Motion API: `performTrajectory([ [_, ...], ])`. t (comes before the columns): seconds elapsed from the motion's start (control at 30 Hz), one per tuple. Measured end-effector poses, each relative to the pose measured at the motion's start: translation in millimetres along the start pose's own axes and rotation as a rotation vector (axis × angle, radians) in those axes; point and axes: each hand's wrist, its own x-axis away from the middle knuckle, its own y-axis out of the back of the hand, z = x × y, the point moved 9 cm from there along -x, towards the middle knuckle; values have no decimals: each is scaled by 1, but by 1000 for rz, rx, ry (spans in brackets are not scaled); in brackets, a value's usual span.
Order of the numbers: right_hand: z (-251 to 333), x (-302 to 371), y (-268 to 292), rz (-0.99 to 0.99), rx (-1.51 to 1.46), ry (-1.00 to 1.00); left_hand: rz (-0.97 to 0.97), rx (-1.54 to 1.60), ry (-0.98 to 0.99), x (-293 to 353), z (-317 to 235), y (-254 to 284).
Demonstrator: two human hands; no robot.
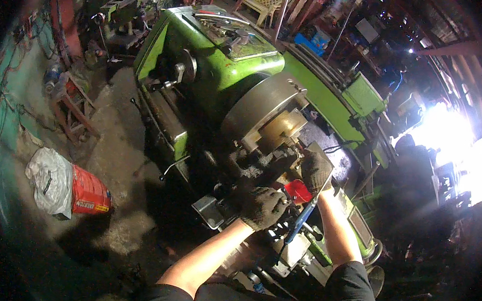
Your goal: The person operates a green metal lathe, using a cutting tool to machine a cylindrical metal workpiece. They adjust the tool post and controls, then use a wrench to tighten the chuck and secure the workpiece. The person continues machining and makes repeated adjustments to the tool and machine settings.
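A large round chuck (pixel 263 105) on a green lathe (pixel 224 61) grips a brass-coloured round workpiece (pixel 282 131). My right hand (pixel 317 170), in a dark knitted glove, is close to the workpiece's front, fingers curled; what they grip is hard to see. Lower and to the left, my left hand (pixel 262 207), gloved too, is closed with its fingertips at small metal parts of the carriage, and its grip is hidden. Between the hands sits a bright red part (pixel 298 191). A blue, handle-like bar (pixel 301 217) slants below it.
A red and silver sack (pixel 89 191) stands on the floor at left, near a rusty metal stand (pixel 75 110). Levers (pixel 172 167) stick out from the lathe's front. A small metal tray (pixel 210 210) lies beside my left hand. Behind stands a cream plastic chair (pixel 261 3).
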Motion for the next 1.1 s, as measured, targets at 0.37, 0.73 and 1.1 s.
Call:
performTrajectory([
  [0.37, -1, -9, -9, 89, 224, -79, -40, -705, 1076, 233, 426, 134],
  [0.73, 25, -14, -45, 248, 421, 10, 67, -5, 1591, 341, 684, 191],
  [1.1, 32, -17, -20, 197, 375, -36, 79, 491, 1477, 120, 499, 176],
])
